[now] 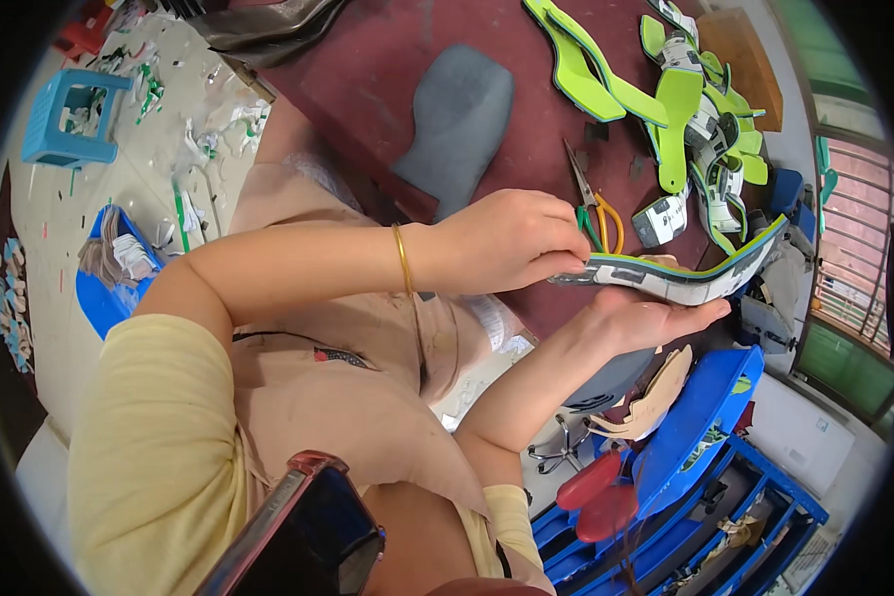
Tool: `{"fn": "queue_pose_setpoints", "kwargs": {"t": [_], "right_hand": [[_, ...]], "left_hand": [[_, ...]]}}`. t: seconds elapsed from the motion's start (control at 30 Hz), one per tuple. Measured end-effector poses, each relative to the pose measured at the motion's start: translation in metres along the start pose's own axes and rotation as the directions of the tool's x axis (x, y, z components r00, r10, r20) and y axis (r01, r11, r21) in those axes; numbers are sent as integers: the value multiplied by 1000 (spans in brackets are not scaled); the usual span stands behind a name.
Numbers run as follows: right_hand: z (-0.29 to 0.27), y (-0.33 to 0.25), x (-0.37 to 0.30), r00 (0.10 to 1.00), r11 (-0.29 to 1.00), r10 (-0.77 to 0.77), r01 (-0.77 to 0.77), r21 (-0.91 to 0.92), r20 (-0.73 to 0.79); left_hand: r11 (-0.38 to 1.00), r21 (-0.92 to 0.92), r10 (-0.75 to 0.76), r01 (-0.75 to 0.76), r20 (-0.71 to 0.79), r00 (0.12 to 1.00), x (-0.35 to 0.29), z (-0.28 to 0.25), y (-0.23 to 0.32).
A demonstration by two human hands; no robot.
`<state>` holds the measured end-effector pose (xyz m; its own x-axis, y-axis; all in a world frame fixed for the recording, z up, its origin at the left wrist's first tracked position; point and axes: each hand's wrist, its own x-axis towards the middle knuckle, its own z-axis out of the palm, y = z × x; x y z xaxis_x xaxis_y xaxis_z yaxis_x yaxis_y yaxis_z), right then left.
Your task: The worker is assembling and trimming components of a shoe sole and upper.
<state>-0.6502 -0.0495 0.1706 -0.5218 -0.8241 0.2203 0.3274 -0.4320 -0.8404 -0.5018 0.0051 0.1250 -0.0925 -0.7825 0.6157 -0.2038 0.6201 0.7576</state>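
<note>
Head view shows your left hand (515,238) with fingertips pinched on the left end of the curved sole piece (681,286), above the table's near edge, while your right hand (638,323) supports it from below; whether its fingers close firmly, I cannot tell. I think you should support the bend evenly and press gently, so it does not crease. On the dark red table (368,109), scissors (579,177) lie beyond your hands, green pieces (678,111) crowd toward the right edge, and scraps litter the floor (50,223) at left.

Gap left — scissors (590,200) just beyond sole (698,287)
</note>
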Motion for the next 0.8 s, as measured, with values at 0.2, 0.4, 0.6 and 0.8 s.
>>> {"fn": "queue_pose_setpoints", "kwargs": {"t": [0.2, 0.4, 0.6, 0.8], "right_hand": [[5, -2, -3, 992, 986, -85, 98, -136, 98], [20, -3, -14, 979, 964, -105, 143, -226, 172], [21, 1, -20, 977, 937, -145, 186, -296, 157], [22, 7, -18, 973, 923, -215, 231, -307, 84]], "left_hand": [[1000, 13, -29, 27, 176, 984, 4, -8, -6], [960, 220, 105, -176, 300, 948, 12, -17, -10], [969, 235, -3, -71, 301, 953, 14, -13, -8], [988, 130, 63, -87, 180, 982, 8, -3, -13]]}}
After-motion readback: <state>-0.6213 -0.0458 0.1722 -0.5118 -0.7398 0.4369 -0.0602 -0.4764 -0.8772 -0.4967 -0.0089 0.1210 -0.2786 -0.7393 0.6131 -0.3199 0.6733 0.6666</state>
